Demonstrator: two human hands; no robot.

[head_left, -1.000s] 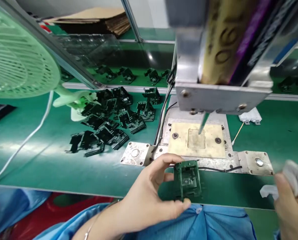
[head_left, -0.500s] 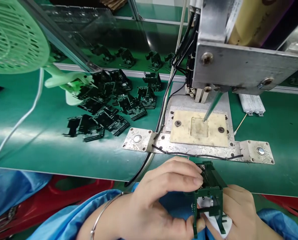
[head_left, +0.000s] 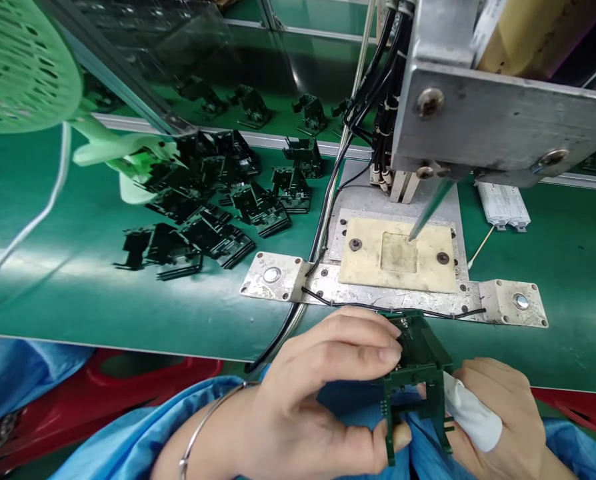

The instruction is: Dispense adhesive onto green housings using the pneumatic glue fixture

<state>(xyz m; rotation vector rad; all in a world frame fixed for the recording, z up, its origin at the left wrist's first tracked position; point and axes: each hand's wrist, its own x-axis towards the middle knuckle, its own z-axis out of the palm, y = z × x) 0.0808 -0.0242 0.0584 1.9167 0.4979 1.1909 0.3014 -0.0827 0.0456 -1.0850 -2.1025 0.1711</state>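
Note:
Near the table's front edge, my left hand [head_left: 323, 393] grips a dark green plastic frame-like housing [head_left: 418, 353]. The fingers lie over its upper left side and the thumb presses its lower leg. The housing is tilted, with an open window facing me. My right hand [head_left: 503, 413] is at the housing's right side, fingers curled. A white sleeve-like covering [head_left: 475, 413], perhaps a finger cot, lies along its thumb side, with its tip at the housing's edge. What the curled fingers hold, if anything, is hidden.
Ahead stands a press fixture with a cream plate [head_left: 348, 267], a slanted metal rod [head_left: 431, 210] above it and a button block [head_left: 273, 275] [head_left: 521, 302] on either side. Several similar housings [head_left: 213, 233] are piled at left, beside a green fan [head_left: 23, 67]. White parts [head_left: 503, 205] lie right.
My right hand has moved right, out from behind the housing, so the white covering shows beside it. My left hand still holds the housing, which has shifted slightly up and left.

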